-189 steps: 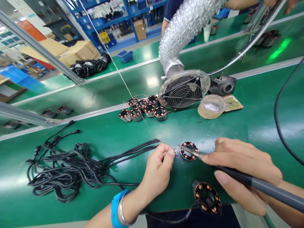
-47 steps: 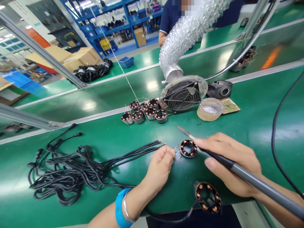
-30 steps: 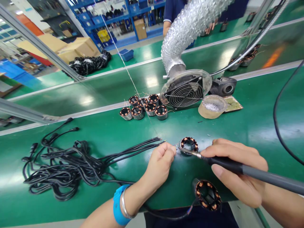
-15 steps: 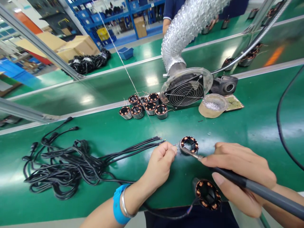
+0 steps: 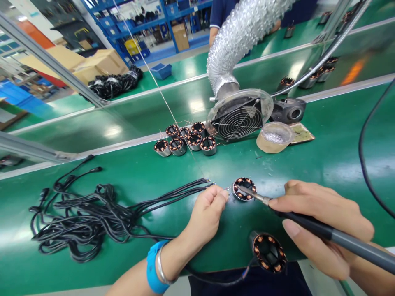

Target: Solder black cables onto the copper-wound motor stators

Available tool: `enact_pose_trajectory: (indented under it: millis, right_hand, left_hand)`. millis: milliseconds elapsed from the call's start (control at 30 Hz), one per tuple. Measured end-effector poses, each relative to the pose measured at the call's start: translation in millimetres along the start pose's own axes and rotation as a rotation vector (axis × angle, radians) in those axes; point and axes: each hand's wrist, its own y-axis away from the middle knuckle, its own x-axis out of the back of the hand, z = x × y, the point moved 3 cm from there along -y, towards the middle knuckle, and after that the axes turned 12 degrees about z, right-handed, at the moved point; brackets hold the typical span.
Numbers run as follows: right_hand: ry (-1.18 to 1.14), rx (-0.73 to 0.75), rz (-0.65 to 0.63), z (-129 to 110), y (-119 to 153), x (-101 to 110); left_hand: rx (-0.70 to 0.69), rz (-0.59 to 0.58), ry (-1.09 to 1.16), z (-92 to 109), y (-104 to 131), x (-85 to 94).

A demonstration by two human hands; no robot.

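My right hand grips a soldering iron with a dark handle. Its metal tip reaches over the copper-wound motor stator that stands on the green bench. Just left of that stator, my left hand is closed in a pinch on thin wire; the fingers hide most of it. Stripped ends of several black cables lie beside the left fingertips. A second stator, with a cable joined to it, lies tilted at the bench's near edge, below the iron.
Several stators stand grouped by the back rail. Right of them are a round fan on a foil duct, a tub and a black holder. Coiled black cables cover the left. A thin strand hangs from above.
My right hand and the soldering iron have shifted slightly right, drawing the tip back from the wire side of the stator. My left hand stays nearly still, pinching the wire.
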Motion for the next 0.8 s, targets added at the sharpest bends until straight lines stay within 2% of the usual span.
enact_pose_trajectory:
  millis: [167, 300, 400, 467, 533, 600, 700, 800]
  right_hand:
    - [0.124, 0.067, 0.128, 8, -4, 13]
    - [0.502, 0.164, 0.291, 33, 3, 28]
    - [0.762, 0.055, 0.202, 60, 14, 37]
    - [0.796, 0.003, 0.122, 69, 19, 38]
    - [0.742, -0.006, 0.093, 68, 20, 33]
    - [0.591, 0.021, 0.069, 60, 15, 20]
    - [0.284, 0.095, -0.071, 46, 3, -11]
    - [0.140, 0.143, -0.210, 39, -7, -41]
  left_hand:
    - [0.014, 0.006, 0.010, 0, -1, -0.4]
    - [0.007, -0.002, 0.017, -1, -1, -0.3]
    - [0.002, -0.019, 0.027, -1, 0, -0.9]
    - [0.003, -0.028, 0.045, 1, 1, -1.6]
    - [0.016, -0.037, 0.080, 3, 1, -2.2]
    - [0.045, -0.056, 0.121, 5, 0, -1.8]
    - [0.079, -0.070, 0.142, 5, -4, 3.7]
    - [0.038, -0.048, 0.096, 6, -12, 15.5]
